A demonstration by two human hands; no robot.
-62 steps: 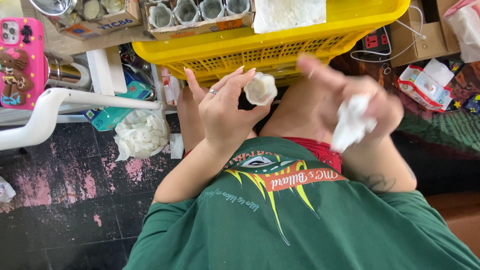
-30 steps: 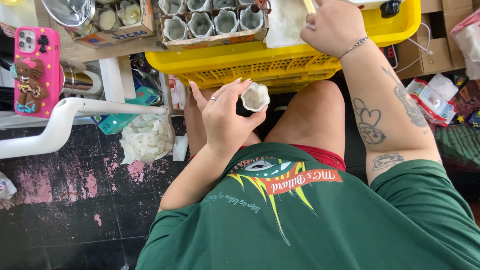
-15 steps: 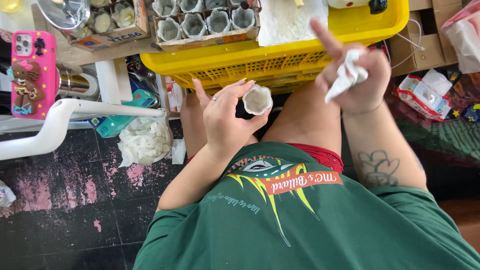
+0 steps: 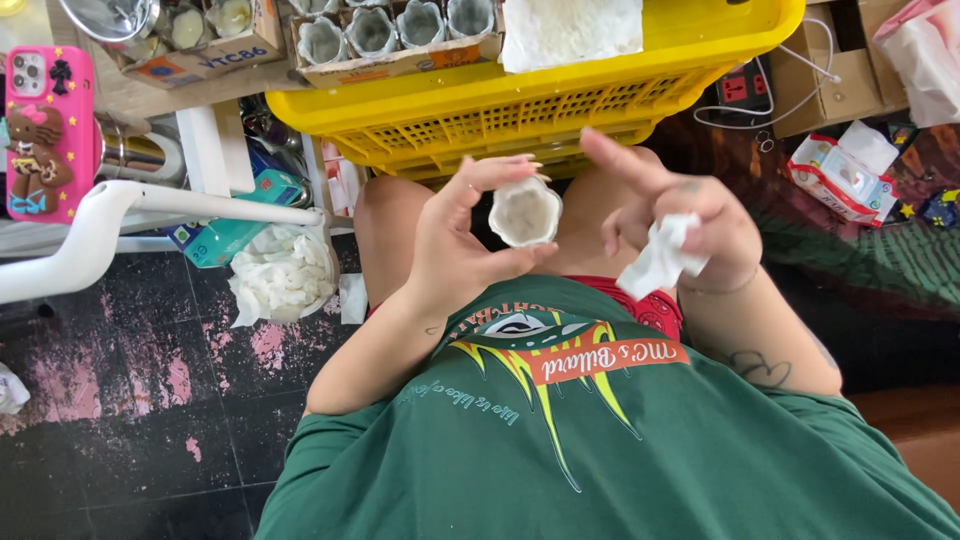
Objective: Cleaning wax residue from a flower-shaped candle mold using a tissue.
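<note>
In the middle of the frame, the left hand (image 4: 455,245) holds a small white fluted cup (image 4: 524,211) with its open mouth facing the camera. The thumb presses against the cup's lower edge and the fingers curl over its top edge, so the cup sits pinched between them, just below the front wall of a yellow plastic basket (image 4: 520,110).

To the right of the cup, the right hand (image 4: 680,225) grips a crumpled white tissue (image 4: 660,258). The lower fingers and thumb are closed on the tissue, while the index finger sticks out straight toward the upper left, its tip near the cup but not touching it. The two hands are close together, above the person's bare knees and green shirt (image 4: 600,440).

On the basket, at the top of the frame, a cardboard box (image 4: 400,62) holds a row of similar white cups, and a flat white cloth (image 4: 570,30) lies beside it to the right. In the upper left, a pink phone case (image 4: 47,130) rests on a surface, with a white pipe (image 4: 120,215) running below it. A bowl heaped with used white tissues (image 4: 282,275) sits on the dark floor at centre left. At the right edge lies an opened pack of tissues (image 4: 838,175), and above it a cardboard box with a power strip (image 4: 745,88) next to it.
</note>
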